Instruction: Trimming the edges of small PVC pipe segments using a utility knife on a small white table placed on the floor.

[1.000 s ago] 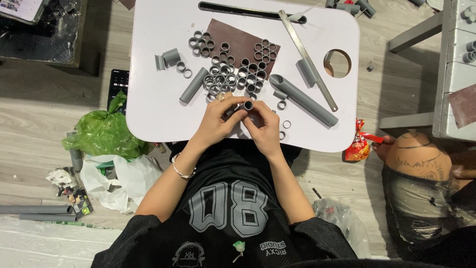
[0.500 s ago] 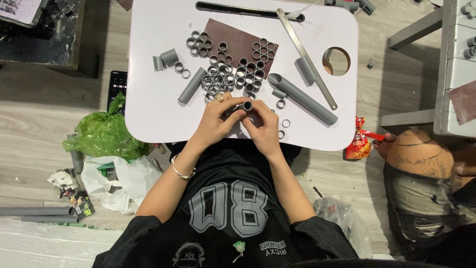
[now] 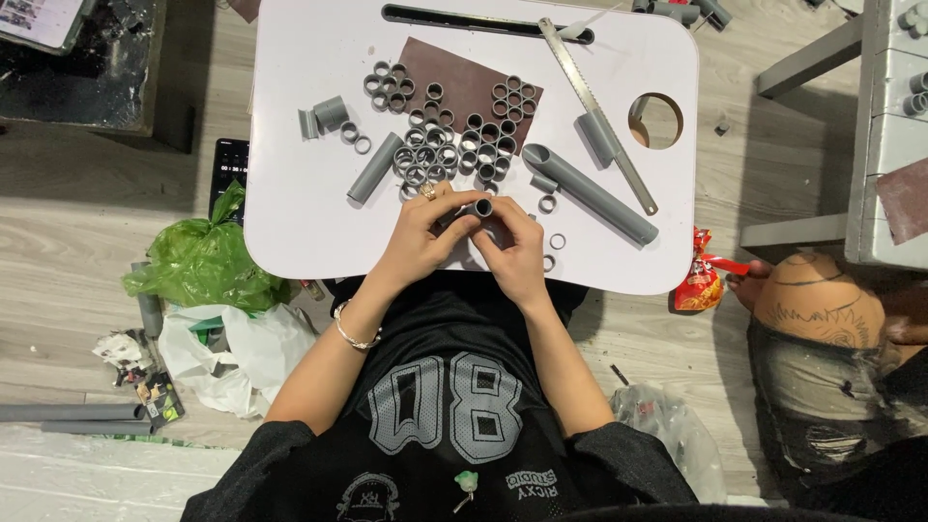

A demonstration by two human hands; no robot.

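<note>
A short grey pipe ring (image 3: 483, 207) is pinched between the left hand (image 3: 418, 237) and right hand (image 3: 515, 253) above the white table's (image 3: 290, 213) near edge. Many cut rings (image 3: 454, 140) are gathered on brown sandpaper (image 3: 464, 72); longer pipes (image 3: 590, 193) lie uncut.

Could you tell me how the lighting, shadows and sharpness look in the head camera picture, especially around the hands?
Head view: light is soft and even, with no glare on the white table; the hands cast only faint shadows. The left hand, right hand and small grey pipe ring between them are fairly sharp, without motion blur. Straight edges bow slightly near the frame borders.
</note>
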